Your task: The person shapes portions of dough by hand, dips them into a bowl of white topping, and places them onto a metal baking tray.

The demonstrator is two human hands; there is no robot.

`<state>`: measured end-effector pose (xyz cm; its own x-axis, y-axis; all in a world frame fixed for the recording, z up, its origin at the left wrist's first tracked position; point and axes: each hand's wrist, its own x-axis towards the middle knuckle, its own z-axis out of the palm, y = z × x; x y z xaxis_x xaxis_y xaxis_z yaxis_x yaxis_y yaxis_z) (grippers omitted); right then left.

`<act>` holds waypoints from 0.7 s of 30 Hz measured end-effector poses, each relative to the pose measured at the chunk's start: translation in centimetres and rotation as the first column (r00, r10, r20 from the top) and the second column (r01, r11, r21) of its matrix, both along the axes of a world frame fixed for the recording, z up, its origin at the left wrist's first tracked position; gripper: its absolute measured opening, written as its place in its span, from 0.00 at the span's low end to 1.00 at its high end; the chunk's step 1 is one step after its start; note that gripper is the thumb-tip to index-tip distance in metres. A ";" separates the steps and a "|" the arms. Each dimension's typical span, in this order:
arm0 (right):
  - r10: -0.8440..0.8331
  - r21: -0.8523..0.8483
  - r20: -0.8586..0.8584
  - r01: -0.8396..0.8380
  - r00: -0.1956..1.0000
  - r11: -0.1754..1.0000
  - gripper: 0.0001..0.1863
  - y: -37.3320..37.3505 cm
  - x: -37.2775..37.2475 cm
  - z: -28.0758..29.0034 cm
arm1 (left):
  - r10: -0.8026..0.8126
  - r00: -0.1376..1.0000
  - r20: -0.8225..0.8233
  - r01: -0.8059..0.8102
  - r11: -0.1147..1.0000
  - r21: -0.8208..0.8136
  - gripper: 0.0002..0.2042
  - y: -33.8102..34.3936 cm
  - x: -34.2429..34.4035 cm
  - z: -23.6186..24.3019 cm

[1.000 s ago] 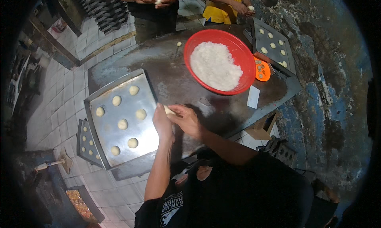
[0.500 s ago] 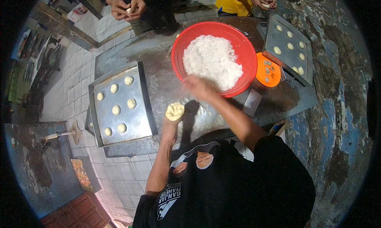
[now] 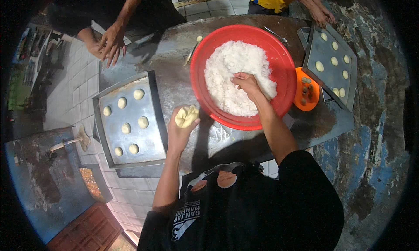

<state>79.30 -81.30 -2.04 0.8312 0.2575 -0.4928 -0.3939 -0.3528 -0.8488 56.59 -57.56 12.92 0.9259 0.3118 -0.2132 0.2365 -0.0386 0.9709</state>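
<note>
My left hand (image 3: 176, 136) is closed around a pale yellow piece of dough (image 3: 187, 115), which lies opened out and uneven on the fingers. To its right stands a large red basin (image 3: 284, 69) with a heap of white shredded filling (image 3: 224, 91). My right hand (image 3: 245, 83) reaches over the basin's near rim, its thumb and fingers pinched together at the surface of the filling. Whatever sits between those fingertips is hidden. Left of my left hand lies a metal tray (image 3: 150, 141) with several round dough balls (image 3: 143, 122).
Another metal tray (image 3: 331, 79) with dough balls rests tilted at the right, beside an orange plate (image 3: 306, 106) of small brown lumps. A co-worker's open hand (image 3: 114, 42) hangs beyond the left tray. Another co-worker's hands (image 3: 321, 14) are by the right tray's far edge.
My right hand has moved from the basin's near-left rim into the white filling. The left hand's dough is more folded. The co-workers' hands have lowered toward the trays and no longer show dough.
</note>
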 end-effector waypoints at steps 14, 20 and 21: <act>0.306 -0.081 0.522 -0.311 0.796 0.947 0.22 4.1 -13.9 15.7 | -0.100 0.995 0.001 0.093 0.923 0.373 0.30 -6.3 5.8 -4.0; 0.286 -0.090 0.441 -0.276 0.851 0.957 0.27 3.2 -7.2 11.6 | -0.062 0.998 -0.013 0.063 0.972 0.224 0.24 -2.5 2.0 -2.8; 0.246 -0.173 0.483 -0.184 0.840 0.968 0.27 2.7 -4.2 10.0 | -0.038 0.999 -0.031 0.044 0.974 0.220 0.26 -1.9 1.6 -2.4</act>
